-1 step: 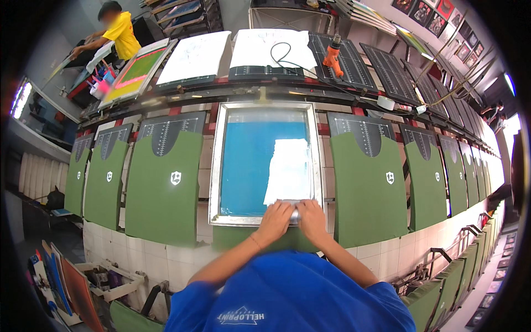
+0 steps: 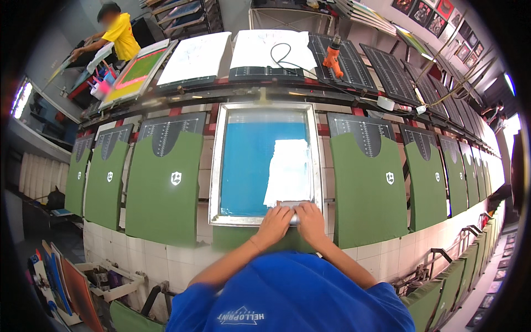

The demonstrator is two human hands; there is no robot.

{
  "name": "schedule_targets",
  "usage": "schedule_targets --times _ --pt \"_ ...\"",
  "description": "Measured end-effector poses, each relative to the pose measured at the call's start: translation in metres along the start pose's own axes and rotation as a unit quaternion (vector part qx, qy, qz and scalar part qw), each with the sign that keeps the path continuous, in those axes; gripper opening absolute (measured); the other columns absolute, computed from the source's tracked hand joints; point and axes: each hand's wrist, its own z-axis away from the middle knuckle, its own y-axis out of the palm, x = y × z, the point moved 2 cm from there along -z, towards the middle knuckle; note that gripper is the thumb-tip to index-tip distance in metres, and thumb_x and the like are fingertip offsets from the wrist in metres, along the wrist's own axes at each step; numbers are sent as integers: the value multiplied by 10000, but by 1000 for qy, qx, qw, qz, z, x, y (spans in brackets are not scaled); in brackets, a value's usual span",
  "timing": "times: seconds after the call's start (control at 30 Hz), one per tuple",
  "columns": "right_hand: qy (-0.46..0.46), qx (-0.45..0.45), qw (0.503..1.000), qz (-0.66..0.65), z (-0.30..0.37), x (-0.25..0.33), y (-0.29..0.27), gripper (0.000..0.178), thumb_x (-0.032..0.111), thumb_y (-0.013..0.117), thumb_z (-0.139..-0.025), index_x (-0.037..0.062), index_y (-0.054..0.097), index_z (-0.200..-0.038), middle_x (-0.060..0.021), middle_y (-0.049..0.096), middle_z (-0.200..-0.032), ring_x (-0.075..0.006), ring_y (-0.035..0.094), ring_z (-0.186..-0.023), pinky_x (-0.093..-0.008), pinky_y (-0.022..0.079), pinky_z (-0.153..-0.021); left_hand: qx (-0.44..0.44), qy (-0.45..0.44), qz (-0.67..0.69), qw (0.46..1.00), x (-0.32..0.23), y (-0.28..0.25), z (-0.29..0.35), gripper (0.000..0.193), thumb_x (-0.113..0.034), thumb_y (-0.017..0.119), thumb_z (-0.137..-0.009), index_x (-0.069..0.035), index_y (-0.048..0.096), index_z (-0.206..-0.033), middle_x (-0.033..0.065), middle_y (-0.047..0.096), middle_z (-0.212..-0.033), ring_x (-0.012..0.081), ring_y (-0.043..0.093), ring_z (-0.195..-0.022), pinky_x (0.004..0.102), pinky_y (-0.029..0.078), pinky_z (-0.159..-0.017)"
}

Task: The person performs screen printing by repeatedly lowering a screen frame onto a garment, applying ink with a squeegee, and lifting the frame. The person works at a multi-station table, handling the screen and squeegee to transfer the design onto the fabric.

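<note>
Grey squeegee [image 2: 290,203] was slightly tipped, more of its face exposed than a moment earlier. It was gripped by left hand [image 2: 274,222] and right hand [image 2: 311,222], inside the near right corner of the blue screen [image 2: 246,160]. Judged: only a small tool adjustment was made.

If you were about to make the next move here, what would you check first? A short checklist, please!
1. Left hand on the grey tool: ok, fingers curled over it.
2. Right hand on the same tool: ok, beside the left.
3. Metal frame above green fabric: ok, some green fabric shows past its near edge.
4. Frame pressed flat on the fabric: cannot tell, the contact is hidden.
5. Orange tool clear of the frame: ok, it stands on a dark board behind.
6. Person in yellow out of the way: ok, far off at upper left.
</note>
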Motion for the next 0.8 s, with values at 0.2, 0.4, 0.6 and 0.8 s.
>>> schedule_targets --times 0.2,0.4,0.6,0.8 --pt "-37 64 997 2 29 -5 8 565 129 694 -737 24 565 -1277 -140 558 -1218 -330 506 -1152 -458 426 -945 34 -13 12 999 -7 7 30 453 -214 691 -828 -33 568 -1225 131 551 -1232 329 498 -1168 437 403 -1010" --pt "137 -88 975 -149 22 -48 0 448 215 628 -896 -33 569 -1264 -213 553 -1243 -383 508 -1172 -442 402 -1024 -136 -198 -17 971 64 -27 38 375 -231 632 -903 -15 582 -1205 202 567 -1222 390 494 -1167 484 367 -1028" --pt "348 -152 861 -339 24 -109 102 363 239 549 -975 -44 639 -1184 -220 616 -1144 -322 579 -1077 -398 433 -967 -185 -440 -199 856 170 -85 116 307 -279 537 -960 -5 632 -1062 215 619 -1126 395 553 -1073 495 427 -941" --pt "410 -198 826 -332 21 -106 79 361 269 578 -960 10 664 -1197 -205 623 -1121 -320 585 -1076 -391 440 -960 -114 -430 -64 893 199 -65 112 283 -268 506 -939 -42 660 -866 202 660 -874 386 633 -832 509 494 -733"
